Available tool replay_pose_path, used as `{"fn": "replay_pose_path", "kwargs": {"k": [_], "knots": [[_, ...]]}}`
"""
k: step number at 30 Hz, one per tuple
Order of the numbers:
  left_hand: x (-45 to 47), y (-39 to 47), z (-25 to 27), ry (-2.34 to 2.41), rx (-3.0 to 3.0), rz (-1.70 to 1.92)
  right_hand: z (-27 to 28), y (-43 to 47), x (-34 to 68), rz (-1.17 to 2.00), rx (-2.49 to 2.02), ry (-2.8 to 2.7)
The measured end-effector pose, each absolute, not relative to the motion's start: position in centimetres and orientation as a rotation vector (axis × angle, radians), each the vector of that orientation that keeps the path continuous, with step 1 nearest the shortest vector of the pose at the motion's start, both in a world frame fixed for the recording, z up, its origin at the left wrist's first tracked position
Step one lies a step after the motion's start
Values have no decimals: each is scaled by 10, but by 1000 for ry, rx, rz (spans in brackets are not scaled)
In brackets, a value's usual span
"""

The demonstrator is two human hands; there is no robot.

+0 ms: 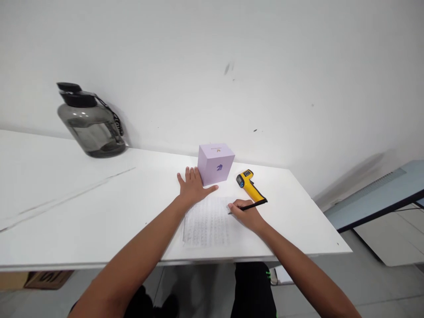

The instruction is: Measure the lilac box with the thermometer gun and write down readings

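Observation:
My left hand [194, 185] lies flat with fingers spread, at the top left of a sheet of paper [207, 225] covered in rows of writing. Its fingers reach beside the left side of a lilac box [217, 165], and I cannot tell whether they touch it. In my right hand [247, 214] a black pen [253, 205] is gripped, its tip down at the right part of the sheet. Just behind that hand lies a yellow and black infrared thermometer [251, 185], its lower end close to the pen's back end.
A large grey see-through water jug [94, 128] with a black lid stands at the back left, by the wall. The white table [99, 212] ends at the right, where a light-blue panel [380, 194] stands. A cardboard box [49, 279] shows below the front edge.

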State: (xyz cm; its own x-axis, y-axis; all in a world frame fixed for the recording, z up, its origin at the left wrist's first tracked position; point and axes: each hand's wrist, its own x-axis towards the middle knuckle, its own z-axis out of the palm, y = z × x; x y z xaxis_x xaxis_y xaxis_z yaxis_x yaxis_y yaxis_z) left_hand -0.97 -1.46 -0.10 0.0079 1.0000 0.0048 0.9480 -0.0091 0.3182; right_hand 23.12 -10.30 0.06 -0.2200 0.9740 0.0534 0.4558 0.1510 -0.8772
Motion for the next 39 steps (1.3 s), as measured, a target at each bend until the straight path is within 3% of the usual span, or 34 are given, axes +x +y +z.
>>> {"fn": "replay_pose_path", "kwargs": {"k": [39], "knots": [[-8,-12,-5,2041,2070,338,-1,-102,234,924,-1405,-1771]]}}
